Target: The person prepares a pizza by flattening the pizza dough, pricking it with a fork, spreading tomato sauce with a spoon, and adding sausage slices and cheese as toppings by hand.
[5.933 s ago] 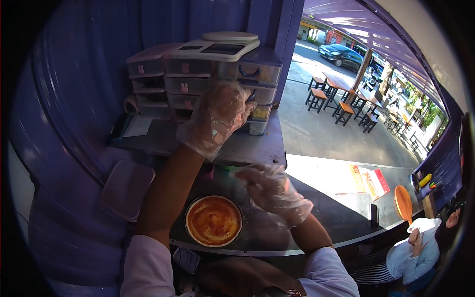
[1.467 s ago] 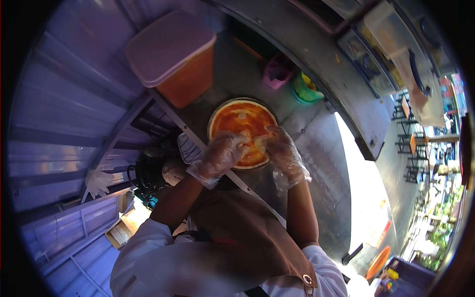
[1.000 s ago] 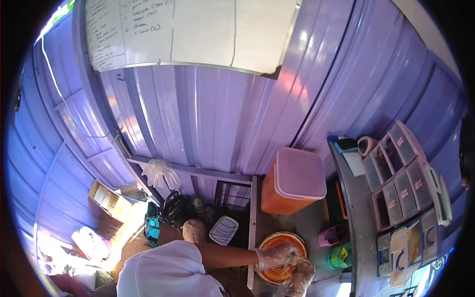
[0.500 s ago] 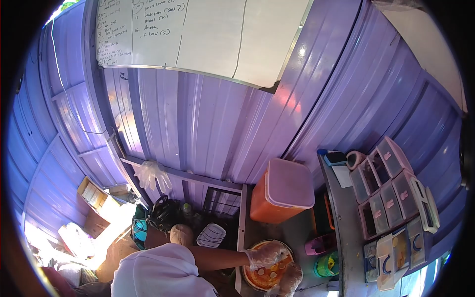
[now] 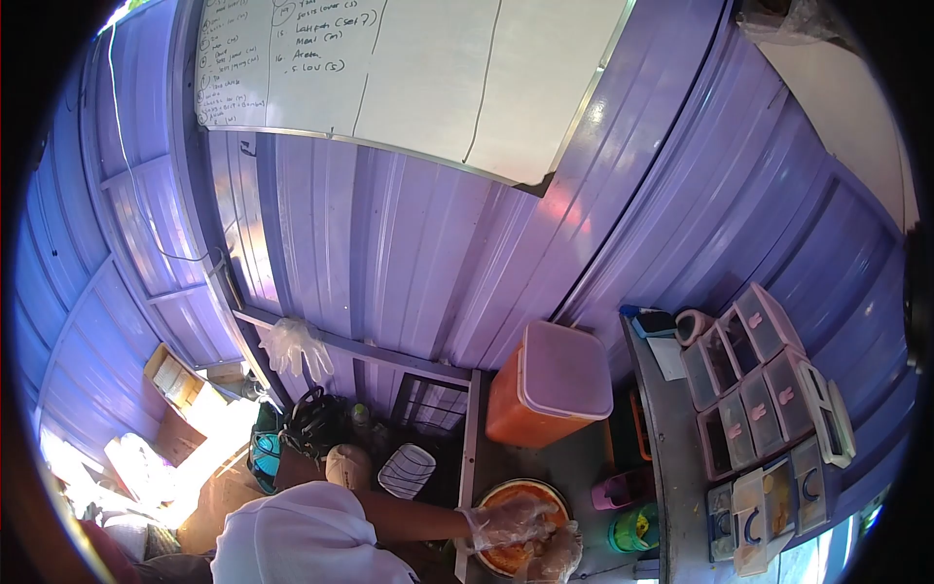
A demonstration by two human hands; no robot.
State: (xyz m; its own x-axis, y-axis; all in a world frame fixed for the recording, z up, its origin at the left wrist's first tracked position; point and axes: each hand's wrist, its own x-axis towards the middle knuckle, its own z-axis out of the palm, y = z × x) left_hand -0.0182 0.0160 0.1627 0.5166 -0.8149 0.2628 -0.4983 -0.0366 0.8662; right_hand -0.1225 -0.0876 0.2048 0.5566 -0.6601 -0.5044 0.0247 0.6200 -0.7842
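Note:
A round pizza (image 5: 506,494) with orange-red sauce lies on the dark counter at the bottom of the head view. Over it reaches my left hand (image 5: 511,519), in a clear plastic glove, its fingers drawn together and pointing right. Close against those fingertips, at the pizza's lower right edge, is my right hand (image 5: 552,557), also gloved and with curled fingers. Whatever lies between the fingers is too small and hidden to make out. My hands cover much of the pizza's lower right part.
An orange tub with a pale lid (image 5: 550,380) stands behind the pizza. To the right are a purple container (image 5: 618,490), a green container (image 5: 634,529) and a shelf with small clear drawers (image 5: 754,399). A plastic glove (image 5: 297,350) hangs left, below a whiteboard (image 5: 438,78).
My left hand has moved down and its fingertips now meet my right hand. The pale pieces visible on the pizza earlier are mostly covered. The camera view has shifted slightly.

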